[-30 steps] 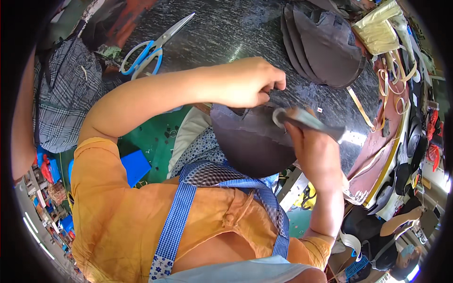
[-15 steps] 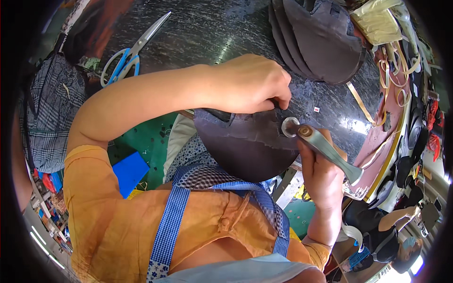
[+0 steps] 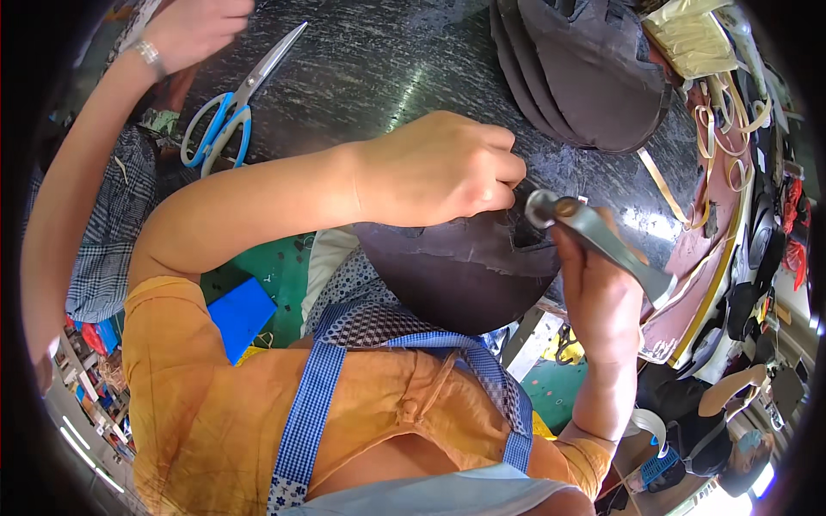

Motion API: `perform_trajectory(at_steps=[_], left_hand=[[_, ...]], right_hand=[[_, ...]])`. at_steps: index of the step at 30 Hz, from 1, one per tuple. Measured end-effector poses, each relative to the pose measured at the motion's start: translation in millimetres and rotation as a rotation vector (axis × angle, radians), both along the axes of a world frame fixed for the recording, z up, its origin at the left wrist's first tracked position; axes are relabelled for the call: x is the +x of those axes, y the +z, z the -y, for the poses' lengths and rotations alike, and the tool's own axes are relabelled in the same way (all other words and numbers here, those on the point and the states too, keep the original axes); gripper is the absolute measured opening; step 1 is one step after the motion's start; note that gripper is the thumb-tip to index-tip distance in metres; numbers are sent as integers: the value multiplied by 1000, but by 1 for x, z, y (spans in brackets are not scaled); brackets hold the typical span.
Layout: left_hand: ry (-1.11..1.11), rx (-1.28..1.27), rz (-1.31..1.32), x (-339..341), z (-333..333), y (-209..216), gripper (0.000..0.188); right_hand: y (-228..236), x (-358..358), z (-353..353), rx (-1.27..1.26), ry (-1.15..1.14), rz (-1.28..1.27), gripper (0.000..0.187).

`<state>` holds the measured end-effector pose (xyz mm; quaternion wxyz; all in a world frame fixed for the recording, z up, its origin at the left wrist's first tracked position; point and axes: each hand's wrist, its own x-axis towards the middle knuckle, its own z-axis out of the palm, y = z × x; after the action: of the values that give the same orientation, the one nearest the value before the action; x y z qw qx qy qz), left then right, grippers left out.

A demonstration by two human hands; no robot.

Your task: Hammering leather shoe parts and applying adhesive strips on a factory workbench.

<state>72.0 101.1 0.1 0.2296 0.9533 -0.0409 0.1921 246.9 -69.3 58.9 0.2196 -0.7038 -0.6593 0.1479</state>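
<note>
A dark brown, leather-like piece point(image 3: 465, 275) with a rounded lower edge lies at the near edge of the black table, partly overhanging it. My left hand point(image 3: 452, 168) is closed over its upper edge, fingers curled; the fingertips are partly hidden. In my right hand point(image 3: 604, 301) is a hammer point(image 3: 615, 249), its metal head close to the left fingertips, by the piece's upper right edge. I cannot tell whether the hammer's face touches the piece. The hammer's handle is mostly hidden by the hand.
Scissors point(image 3: 228, 112) with blue and grey handles lie at the left. Several similar dark pieces point(image 3: 594, 95) are stacked at the far right, beside loose tan strips point(image 3: 662, 189). Another person's arm point(image 3: 103, 129) reaches in at the far left; a person point(image 3: 714, 421) stands at the right.
The hammer and my right hand have shifted up and to the right. My left hand has moved slightly left, its fingers more curled. Another person's arm has come in at the far left.
</note>
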Motion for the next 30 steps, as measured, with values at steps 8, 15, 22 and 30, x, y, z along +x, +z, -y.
perform_trajectory(at_steps=[8, 15, 22, 30], left_hand=[[181, -140, 7, -11, 2, 0, 16], [213, 22, -30, -12, 21, 6, 10], [290, -107, -27, -24, 4, 3, 22], [346, 221, -102, -23, 37, 15, 16]], right_hand=[[-3, 3, -3, -20, 71, 34, 14], [-5, 4, -12, 90, 65, 33, 13], [-11, 0, -14, 48, 97, 70, 16], [-5, 1, -25, 61, 123, 106, 12]])
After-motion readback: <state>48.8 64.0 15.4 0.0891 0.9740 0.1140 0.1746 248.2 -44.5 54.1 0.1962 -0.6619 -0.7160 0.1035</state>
